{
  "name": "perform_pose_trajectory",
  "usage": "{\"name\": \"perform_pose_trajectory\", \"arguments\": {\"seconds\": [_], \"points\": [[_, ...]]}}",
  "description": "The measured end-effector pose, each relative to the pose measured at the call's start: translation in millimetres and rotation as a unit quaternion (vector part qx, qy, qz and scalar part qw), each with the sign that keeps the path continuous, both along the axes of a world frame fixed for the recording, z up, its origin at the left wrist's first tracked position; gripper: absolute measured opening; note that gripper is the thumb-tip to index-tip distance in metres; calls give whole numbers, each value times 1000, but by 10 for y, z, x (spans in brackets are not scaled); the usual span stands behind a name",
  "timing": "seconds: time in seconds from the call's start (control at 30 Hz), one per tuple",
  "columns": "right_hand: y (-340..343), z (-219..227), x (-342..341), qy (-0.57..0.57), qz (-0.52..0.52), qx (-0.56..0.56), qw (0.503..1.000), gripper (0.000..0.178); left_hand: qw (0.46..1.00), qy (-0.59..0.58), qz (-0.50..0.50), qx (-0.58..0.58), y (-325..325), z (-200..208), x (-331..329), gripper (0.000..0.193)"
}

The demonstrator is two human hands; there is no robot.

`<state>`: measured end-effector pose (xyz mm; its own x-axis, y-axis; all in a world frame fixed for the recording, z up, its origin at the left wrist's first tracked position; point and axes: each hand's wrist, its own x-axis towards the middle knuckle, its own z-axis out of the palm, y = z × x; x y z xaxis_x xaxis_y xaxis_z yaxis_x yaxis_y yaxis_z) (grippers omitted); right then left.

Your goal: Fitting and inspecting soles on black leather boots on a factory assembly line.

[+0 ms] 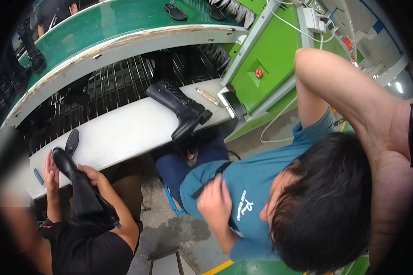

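Note:
Neither of my own hands can be made out. Very close on the right, a bare forearm [392, 197] with a dark band at the picture's edge runs out of view; whose it is I cannot tell. A person in a teal shirt [261, 178] sits beside the white bench [112, 142], one hand [215, 201] at the chest and an elbow raised. On the bench a black boot [181, 107] lies on its side. At lower left, another person in black grips a tall black boot [82, 192] with both hands, near a loose dark sole [72, 143].
Behind the bench, metal rollers [105, 91] run under a green conveyor [114, 23] carrying soles and boots. A green machine [270, 59] with a red button [259, 73] stands at its end. A stick-like tool [207, 96] and a small blue object [38, 176] lie on the bench.

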<state>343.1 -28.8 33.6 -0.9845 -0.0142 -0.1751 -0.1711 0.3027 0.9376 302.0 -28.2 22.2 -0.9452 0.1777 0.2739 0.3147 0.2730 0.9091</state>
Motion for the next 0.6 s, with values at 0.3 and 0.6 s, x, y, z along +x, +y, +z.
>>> {"name": "perform_pose_trajectory", "arguments": {"seconds": [0.3, 0.6], "points": [[34, -48, 1041, -118, 35, 1, 992, 45, 876, -474, 54, -73, -1552, -1639, 1267, 23], [53, 274, 12, 4, 25, -95, 995, 48, 910, -311, 13, 276, -3376, -1588, -1840, 28]]}}
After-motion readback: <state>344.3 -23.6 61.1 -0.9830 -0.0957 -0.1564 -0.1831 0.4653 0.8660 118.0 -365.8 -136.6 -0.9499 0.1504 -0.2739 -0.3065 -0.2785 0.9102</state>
